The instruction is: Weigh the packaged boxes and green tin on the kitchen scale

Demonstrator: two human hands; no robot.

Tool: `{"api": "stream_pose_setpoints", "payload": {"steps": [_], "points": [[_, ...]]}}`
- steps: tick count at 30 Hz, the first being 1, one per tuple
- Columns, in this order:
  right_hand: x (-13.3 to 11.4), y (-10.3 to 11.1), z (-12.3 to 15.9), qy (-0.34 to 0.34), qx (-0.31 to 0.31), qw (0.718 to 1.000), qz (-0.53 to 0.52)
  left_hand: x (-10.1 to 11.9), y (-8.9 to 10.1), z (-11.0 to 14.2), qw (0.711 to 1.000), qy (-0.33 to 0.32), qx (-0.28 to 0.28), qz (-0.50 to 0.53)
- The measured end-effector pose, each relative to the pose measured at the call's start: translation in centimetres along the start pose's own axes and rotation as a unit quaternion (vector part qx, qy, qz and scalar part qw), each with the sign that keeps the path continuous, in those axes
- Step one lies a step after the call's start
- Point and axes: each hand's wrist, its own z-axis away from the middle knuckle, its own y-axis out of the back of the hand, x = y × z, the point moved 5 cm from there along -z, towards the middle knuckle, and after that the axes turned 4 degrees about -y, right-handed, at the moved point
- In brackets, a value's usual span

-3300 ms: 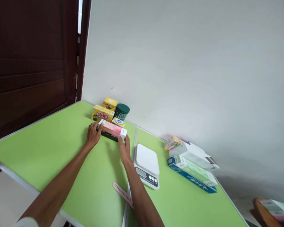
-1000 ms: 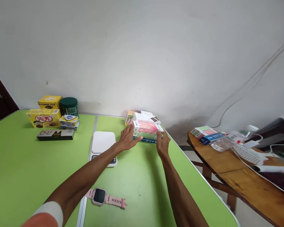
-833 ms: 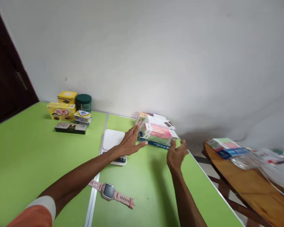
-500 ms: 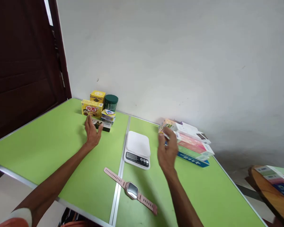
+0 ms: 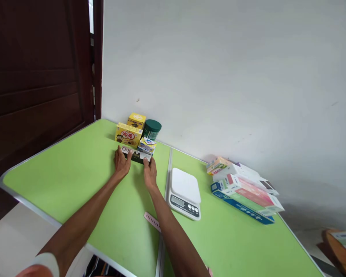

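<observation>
A long, low black-and-white box (image 5: 137, 155) lies at the front of the group of packages on the green table. My left hand (image 5: 122, 163) is closed round its left end, thumb on the front. At the right end my right hand (image 5: 150, 173) grips it, fingers partly hidden. Directly behind stand a yellow snack box (image 5: 128, 135) and small stacked yellow-and-white boxes (image 5: 147, 144). My right forearm covers most of the pink-strapped watch; one end of the strap (image 5: 152, 222) shows.
A white kitchen scale (image 5: 185, 186) stands right of my right forearm. Several boxes, a blue one (image 5: 242, 207) lowest, are piled at the right. A yellow box (image 5: 137, 120) and a green-lidded canister (image 5: 152, 129) stand by the wall. The green table (image 5: 66, 169) has a metal edge.
My right hand has left the pile at the right and swung left to the black-and-white box. My left hand has closed on the box's left end. The view has turned slightly left.
</observation>
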Motion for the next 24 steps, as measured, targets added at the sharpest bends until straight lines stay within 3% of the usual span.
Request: {"api": "stream_pose_setpoints", "payload": {"steps": [4,9,13,18,21,24], "points": [[-0.1,1.1,0.8,-0.077,0.016,0.997,-0.005,1.4,0.8,0.7,0.999,-0.015,0.023,0.018],[-3.2,4.9,2.8,-0.033,0.037,0.999,-0.004,5.7,1.8,3.0,0.987,-0.133,0.014,0.093],[-4.6,11.4,4.6,-0.014,0.11,0.994,0.012,8.8,0.6,6.5,0.955,-0.22,-0.104,0.167],[-2.8,19.6,7.2,-0.016,0.192,0.979,0.065,10.2,-3.4,12.3,0.898,-0.263,-0.271,0.226],[-0.6,22.4,8.0,-0.038,0.209,0.973,0.092,10.0,-5.6,14.6,0.883,-0.256,-0.327,0.218],[1.4,23.6,8.1,-0.048,0.209,0.972,0.092,9.4,-7.2,15.5,0.878,-0.238,-0.364,0.199]]}}
